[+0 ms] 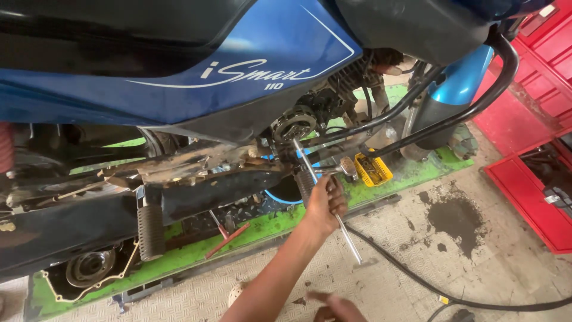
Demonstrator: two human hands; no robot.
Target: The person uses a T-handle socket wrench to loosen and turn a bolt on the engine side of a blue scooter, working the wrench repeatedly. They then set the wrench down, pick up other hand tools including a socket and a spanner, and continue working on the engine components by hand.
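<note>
— Workshop floor [476, 280], grey and patterned, with a dark oil stain near the red cabinets [530, 179] on the far right. What sits on it?

— A green lift platform [196, 253] carrying a blue motorcycle [179, 77]. The bike's engine side is open: the round clutch assembly [293, 124] is bare, so the cover looks to be already off.

— And the hands?

— The right hand [325, 203] is closed around a long steel T-handle wrench [326, 200]. Its shaft runs from below the fist up to the engine case just beneath the clutch assembly, above the footrest. The left hand [336, 307] is at the bottom edge of the view, blurred and partly cut off; I cannot tell whether it is open or holding anything.

— What else lies about?

— A yellow tray [373, 170] of small fasteners rests on the platform near its far edge, beside the front fork. A red-handled tool [229, 238] lies on the platform near its front edge, and a round cover with a pale gasket [89, 268] sits at the platform's left end. A black hose [417, 280] trails across the floor.

— How far along does it look?

— I judge it mid-job: parts are off and set aside, fasteners are collected, and the wrench is engaged at the engine, so nothing looks reassembled yet.
</note>
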